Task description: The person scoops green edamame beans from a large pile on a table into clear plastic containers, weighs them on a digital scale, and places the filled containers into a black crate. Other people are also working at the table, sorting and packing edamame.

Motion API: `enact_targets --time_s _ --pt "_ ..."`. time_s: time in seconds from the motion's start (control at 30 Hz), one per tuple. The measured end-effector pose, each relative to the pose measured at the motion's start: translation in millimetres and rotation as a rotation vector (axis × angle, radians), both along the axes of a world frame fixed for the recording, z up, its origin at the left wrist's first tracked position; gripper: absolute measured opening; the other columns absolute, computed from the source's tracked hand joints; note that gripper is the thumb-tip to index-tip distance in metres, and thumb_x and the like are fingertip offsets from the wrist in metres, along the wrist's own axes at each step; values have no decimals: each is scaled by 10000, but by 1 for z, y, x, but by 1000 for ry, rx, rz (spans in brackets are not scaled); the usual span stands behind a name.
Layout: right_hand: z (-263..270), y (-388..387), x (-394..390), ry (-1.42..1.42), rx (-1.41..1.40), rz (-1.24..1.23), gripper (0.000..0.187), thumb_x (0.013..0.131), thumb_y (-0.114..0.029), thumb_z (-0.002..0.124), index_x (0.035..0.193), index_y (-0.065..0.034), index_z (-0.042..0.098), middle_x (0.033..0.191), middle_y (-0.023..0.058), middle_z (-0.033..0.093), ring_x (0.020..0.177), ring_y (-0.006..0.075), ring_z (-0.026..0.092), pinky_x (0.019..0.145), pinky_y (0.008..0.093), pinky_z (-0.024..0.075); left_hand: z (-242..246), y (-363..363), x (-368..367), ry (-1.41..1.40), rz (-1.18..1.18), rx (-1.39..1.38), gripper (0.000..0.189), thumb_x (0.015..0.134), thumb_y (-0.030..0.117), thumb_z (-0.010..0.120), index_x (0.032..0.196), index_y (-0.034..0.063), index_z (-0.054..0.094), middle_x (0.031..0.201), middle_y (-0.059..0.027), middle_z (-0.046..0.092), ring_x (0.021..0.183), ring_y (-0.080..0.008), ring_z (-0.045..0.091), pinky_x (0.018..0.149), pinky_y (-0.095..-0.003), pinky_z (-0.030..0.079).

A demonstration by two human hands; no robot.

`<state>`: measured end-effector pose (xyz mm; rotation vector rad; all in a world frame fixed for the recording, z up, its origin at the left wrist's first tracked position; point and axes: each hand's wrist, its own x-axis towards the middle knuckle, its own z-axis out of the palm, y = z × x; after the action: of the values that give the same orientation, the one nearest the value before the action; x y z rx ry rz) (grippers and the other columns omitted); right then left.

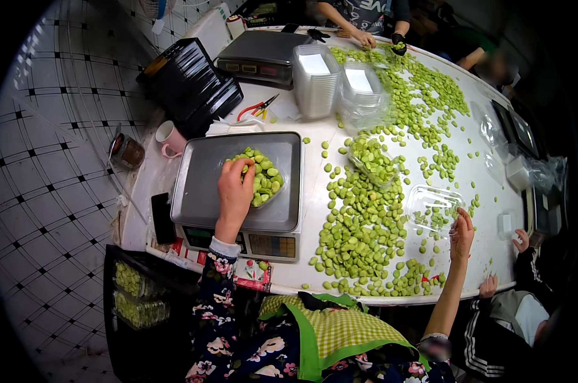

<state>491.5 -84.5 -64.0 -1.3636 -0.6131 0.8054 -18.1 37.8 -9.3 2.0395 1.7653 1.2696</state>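
A digital scale (272, 245) with a metal tray (198, 186) stands before me on the left. On the tray is a clear plastic box (284, 187) filled with shelled green broad beans (266, 182). My left hand (235, 191) reaches over that box, its bent fingertips among the beans; whether they pinch one is hidden. To the right, my right hand (461, 237) has its fingers and thumb at the edge of a second clear plastic box (432, 198), tilted over scattered beans. Between the hands lies a heap of loose beans (361, 234), with a bean-filled clear box (373, 160) at its far end.
Stacked clear boxes (317, 91), red-handled pliers (259, 107) and another scale (258, 55) stand beyond the tray. A pink mug (168, 137) and black phone (163, 219) are at left. A co-worker's hands (364, 38) handle beans opposite; a child-sized hand (522, 240) is at right.
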Motion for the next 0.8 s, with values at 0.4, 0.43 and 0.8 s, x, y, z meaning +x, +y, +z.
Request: enact_targets --time_s 0.4,0.43,0.8 --pt "-6 7 -30 237 41 233 495 885 -141 426 1362 -50 335 657 -41 447 497 18 306 421 154 238 -4 -97 78 -580 -491 -365 120 852 90 588 963 48 602 828 -14 551 606 -57 502 526 -193 391" --pt "-8 9 -33 271 27 264 502 887 -139 427 1370 -53 317 658 -38 456 493 18 315 419 153 247 -19 -105 89 -449 -538 -289 126 837 114 600 947 54 604 830 -44 549 649 -97 517 570 -236 408" --pt "11 40 -120 348 -136 549 542 865 -118 497 1363 -43 298 858 27 595 474 48 437 391 150 340 -130 -136 137 -202 -495 -398 199 772 57 603 949 35 514 919 -168 456 774 -373 548 676 -439 465"
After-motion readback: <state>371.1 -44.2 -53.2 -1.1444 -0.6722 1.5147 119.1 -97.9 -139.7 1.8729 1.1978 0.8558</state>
